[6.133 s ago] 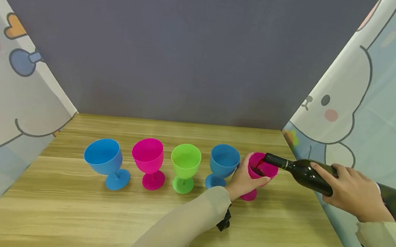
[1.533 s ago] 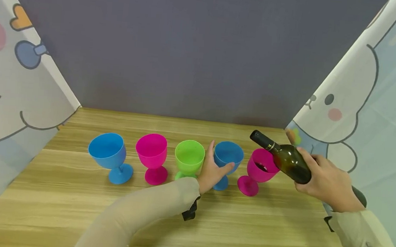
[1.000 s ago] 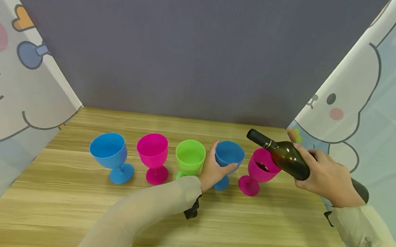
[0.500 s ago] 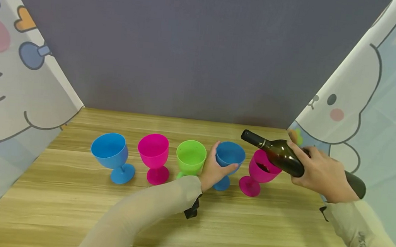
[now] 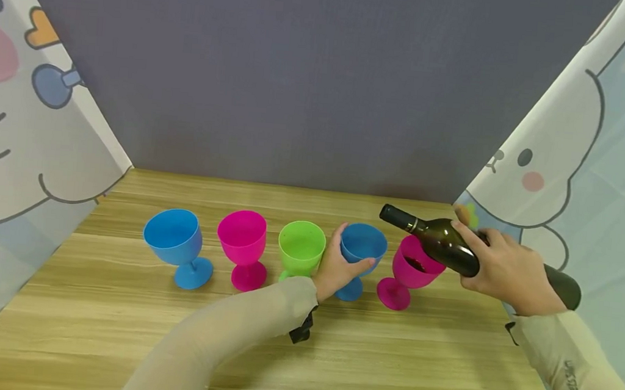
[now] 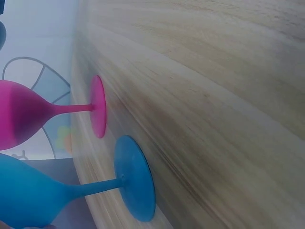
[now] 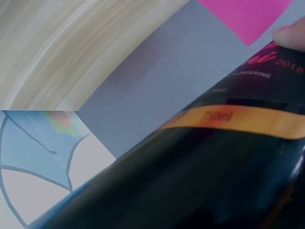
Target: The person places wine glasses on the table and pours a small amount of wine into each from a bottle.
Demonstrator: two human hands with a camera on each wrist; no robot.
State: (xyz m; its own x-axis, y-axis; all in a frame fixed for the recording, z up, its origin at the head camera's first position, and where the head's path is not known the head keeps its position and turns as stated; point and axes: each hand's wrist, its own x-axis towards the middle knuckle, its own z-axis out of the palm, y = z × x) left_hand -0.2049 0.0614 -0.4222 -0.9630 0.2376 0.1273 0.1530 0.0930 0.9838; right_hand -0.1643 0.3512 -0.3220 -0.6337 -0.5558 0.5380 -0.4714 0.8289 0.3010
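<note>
My left hand (image 5: 336, 270) holds the bowl of a blue goblet (image 5: 365, 242), thumb at its front and fingers at its left side. In the left wrist view, the foot of this blue goblet (image 6: 136, 179) rests on the table. My right hand (image 5: 510, 275) grips a dark wine bottle (image 5: 446, 245) around its body. The bottle lies tilted, its neck pointing left and its mouth near the blue goblet's right rim; no stream shows. Dark liquid sits in the pink goblet (image 5: 407, 279) under the bottle. Up close, the bottle (image 7: 190, 176) fills the right wrist view.
Left of my left hand stand a green goblet (image 5: 300, 249), a pink goblet (image 5: 242, 238) and another blue goblet (image 5: 174, 236), in one row on the wooden table (image 5: 387, 360). A grey panel (image 5: 299, 84) rises behind; cartoon-printed sheets flank both sides.
Earlier my left hand held the right pink goblet while red liquid poured in. It has since moved left to the blue goblet, and the bottle's mouth has shifted left too. Pouring has stopped.
</note>
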